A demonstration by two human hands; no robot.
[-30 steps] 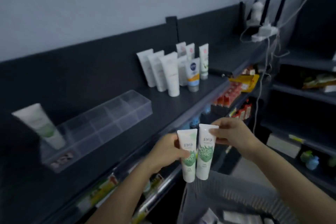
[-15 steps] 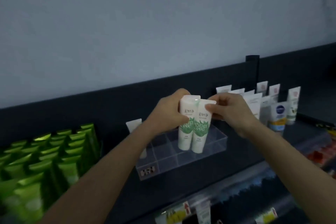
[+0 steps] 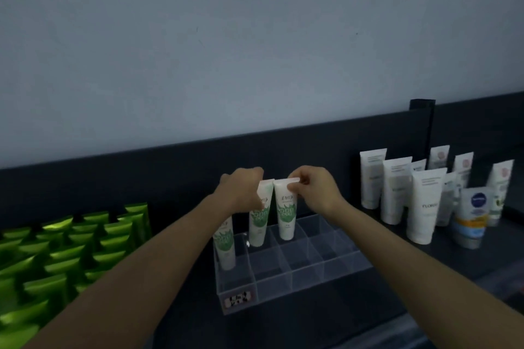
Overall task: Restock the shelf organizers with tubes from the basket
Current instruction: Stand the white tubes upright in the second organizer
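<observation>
Head view. Landmark: the clear organizer (image 3: pixel 297 272).

- Your left hand (image 3: pixel 241 193) is above the organizer's back row, fingers curled round the upper part of the left tube (image 3: pixel 259 224).
- Your right hand (image 3: pixel 314 193) is just beside it. Thumb and forefinger pinch the flat crimped end of the right tube (image 3: pixel 286 215), and the other fingers are loosely bent.
- Both tubes hang cap-down and side by side, with their lower ends at the organizer's back-row compartments (I cannot tell whether the caps are seated).
- A third tube (image 3: pixel 225 244) stands in the organizer's front-left compartment.
- The basket is not in view.

Handling, as a judgement:
- The tubes look light, with soft, glossy walls that would dent or slip under a squeeze.
- The crimp is the stiffest part, so take hold there.
- Cap-down they may tip, so let the organizer's dividers steady each one before you release.

Left of the organizer: green packs (image 3: pixel 65 258). Right of it: white tubes (image 3: pixel 425 207).
</observation>
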